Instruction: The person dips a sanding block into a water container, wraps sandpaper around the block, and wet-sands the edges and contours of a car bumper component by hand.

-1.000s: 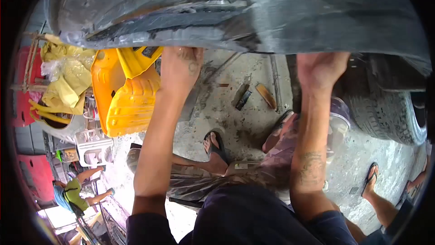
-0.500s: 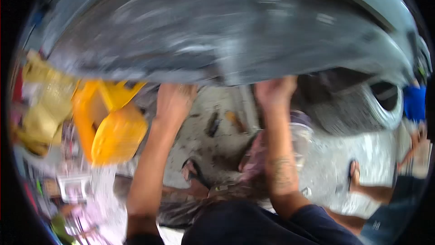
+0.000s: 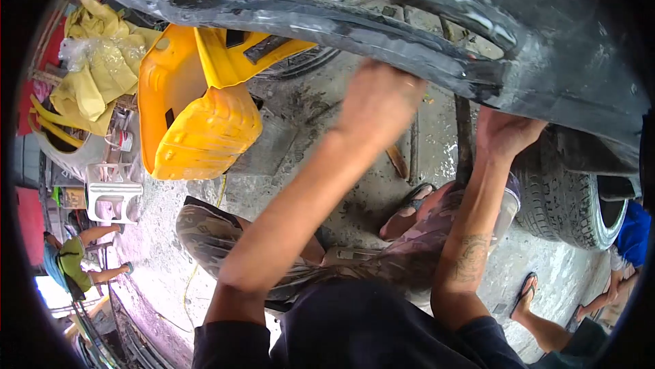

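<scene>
A dark grey car bumper (image 3: 437, 45), scuffed and with pale smears, spans the upper part of the view. My left hand (image 3: 385, 99) is closed like a fist just beneath its lower edge; motion blurs it, and whatever the fingers may hold cannot be made out. Farther right, my right hand (image 3: 508, 133) grips the bumper's lower edge from below, with the fingertips partly hidden behind it.
A yellow plastic part (image 3: 205, 130) stands on the left, near yellow sheeting (image 3: 92, 68) and a white stool (image 3: 114, 195). Tyres (image 3: 573, 198) lie at right. A narrow brown object (image 3: 398, 162) is on the concrete floor. Other people's legs (image 3: 539, 314) show at lower right; another person (image 3: 75, 263) is at left.
The view has shifted and the bumper now slants, with a long opening visible in it. My left hand has moved right along its edge, closer to my right hand, which stays at the edge.
</scene>
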A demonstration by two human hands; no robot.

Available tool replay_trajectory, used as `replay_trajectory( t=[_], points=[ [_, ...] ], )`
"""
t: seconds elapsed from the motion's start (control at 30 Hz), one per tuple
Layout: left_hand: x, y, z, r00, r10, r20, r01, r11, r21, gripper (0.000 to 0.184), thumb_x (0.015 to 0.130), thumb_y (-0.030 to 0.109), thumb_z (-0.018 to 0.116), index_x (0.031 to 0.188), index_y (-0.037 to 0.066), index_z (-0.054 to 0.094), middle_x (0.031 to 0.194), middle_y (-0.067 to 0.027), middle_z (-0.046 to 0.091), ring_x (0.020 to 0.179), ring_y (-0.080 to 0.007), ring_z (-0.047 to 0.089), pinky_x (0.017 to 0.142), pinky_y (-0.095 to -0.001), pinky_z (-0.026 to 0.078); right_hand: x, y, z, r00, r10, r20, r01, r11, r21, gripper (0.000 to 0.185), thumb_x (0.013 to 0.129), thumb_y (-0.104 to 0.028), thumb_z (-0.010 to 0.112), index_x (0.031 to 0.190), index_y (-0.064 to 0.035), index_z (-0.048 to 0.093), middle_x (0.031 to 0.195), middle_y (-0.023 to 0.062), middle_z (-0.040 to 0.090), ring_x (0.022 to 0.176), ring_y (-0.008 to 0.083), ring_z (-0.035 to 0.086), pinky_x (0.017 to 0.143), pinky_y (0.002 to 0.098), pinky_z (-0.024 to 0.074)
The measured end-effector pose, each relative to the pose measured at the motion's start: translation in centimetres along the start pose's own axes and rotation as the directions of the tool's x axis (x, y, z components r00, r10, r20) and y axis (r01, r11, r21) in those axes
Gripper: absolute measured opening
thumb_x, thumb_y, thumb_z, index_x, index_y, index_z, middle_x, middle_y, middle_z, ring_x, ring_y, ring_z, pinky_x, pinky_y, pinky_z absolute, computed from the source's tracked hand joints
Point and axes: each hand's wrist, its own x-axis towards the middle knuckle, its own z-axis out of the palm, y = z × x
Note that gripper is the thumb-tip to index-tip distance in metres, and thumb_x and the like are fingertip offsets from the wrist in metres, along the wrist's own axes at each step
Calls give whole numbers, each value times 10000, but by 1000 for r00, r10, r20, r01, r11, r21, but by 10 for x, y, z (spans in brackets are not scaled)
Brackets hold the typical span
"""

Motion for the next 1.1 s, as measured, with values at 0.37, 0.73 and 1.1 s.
replay_trajectory(
  t=[0.37,0.73,1.1],
  points=[
    [3,-83,28,997,44,-71,-49,996,-70,336,844,92,674,1171,19,697,1164,-223,701,1123,-413,641,974,-464,500,-9,24,1,993,-58,107,50,996,68,570,989,-433,598,1413,-61,516,1420,56,568,1318,252,520,1124,444,405],
    [17,-137,13,990,-41,139,-20,910,414,172,827,157,626,770,59,756,755,-113,724,729,-296,700,663,-425,528,-3,2,-46,986,106,127,-132,969,209,483,980,-371,573,1302,-12,606,1276,112,665,1199,281,625,1070,449,477],
    [25,-70,31,896,242,-373,-210,970,124,191,877,171,632,937,24,738,861,-210,716,845,-396,684,771,-475,566,10,-17,-39,989,48,141,-72,983,167,594,998,-477,544,1427,-67,535,1416,175,576,1346,375,511,1187,607,303]
  ],
)
